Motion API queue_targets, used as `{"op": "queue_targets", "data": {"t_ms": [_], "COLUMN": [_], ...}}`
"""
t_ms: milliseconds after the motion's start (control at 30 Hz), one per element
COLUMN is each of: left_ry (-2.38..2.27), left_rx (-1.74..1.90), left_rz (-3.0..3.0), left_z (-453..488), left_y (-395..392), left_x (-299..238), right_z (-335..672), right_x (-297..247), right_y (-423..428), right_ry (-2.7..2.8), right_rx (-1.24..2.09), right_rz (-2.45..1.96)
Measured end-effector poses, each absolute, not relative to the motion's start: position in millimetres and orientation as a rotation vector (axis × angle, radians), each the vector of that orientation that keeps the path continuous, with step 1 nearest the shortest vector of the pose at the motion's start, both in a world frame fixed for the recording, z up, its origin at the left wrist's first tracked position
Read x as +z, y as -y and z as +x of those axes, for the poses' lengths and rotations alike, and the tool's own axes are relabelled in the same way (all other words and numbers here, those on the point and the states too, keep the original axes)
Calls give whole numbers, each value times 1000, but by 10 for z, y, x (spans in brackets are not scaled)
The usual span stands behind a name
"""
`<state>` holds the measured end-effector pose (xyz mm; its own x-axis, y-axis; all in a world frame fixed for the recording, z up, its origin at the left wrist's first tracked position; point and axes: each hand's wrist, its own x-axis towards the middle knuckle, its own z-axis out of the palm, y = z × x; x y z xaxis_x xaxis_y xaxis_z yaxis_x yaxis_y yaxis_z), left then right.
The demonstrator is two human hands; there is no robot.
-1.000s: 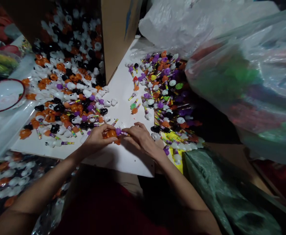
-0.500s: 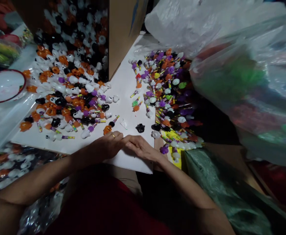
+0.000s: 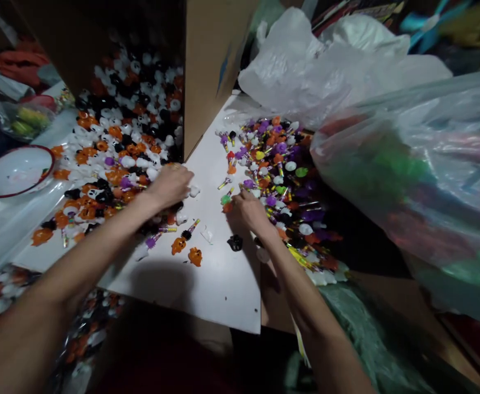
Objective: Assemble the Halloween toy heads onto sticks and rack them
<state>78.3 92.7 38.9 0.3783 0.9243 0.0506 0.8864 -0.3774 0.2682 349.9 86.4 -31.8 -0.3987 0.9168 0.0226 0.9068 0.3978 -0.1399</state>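
A white board (image 3: 223,295) carries two heaps of small Halloween toys: ghosts, pumpkins, black skulls and striped sticks. My left hand (image 3: 169,186) rests on the near right edge of the left heap (image 3: 116,158), fingers down among white ghosts. My right hand (image 3: 248,212) reaches the front of the right heap (image 3: 276,175), fingertips next to a small orange piece (image 3: 227,207). Between my hands and nearer me lie an orange pumpkin toy (image 3: 195,256), a pumpkin joined to a striped stick (image 3: 178,245), and a black piece (image 3: 235,243). My fingertips hide whatever lies beneath them.
A cardboard box panel (image 3: 215,60) stands between the heaps at the back. A clear plastic bag of colourful items (image 3: 387,175) bulges on the right, with a white bag (image 3: 305,65) behind it. A red-rimmed white bowl (image 3: 16,171) sits at the left.
My hands have parted from their place together at the board's front, the left moving to the left heap and the right to the right heap. A second orange pumpkin now lies uncovered on the board.
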Motion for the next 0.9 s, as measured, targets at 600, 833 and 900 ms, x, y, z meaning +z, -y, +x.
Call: {"op": "queue_targets", "data": {"t_ms": [600,833,900], "left_ry": [-984,-859,-859], "left_rx": [935,905,844], "left_rz": [839,915,997], "left_z": [1088,1029,996], "left_y": [61,132,150], "left_x": [-295,-127,-67], "right_z": [3386,3416,3413], "right_x": [29,230,262], "right_y": [-56,122,139], "right_ry": [2530,2559,2574], "right_rx": [88,3,-24], "right_rz": [-1122,-1096,-1082]}}
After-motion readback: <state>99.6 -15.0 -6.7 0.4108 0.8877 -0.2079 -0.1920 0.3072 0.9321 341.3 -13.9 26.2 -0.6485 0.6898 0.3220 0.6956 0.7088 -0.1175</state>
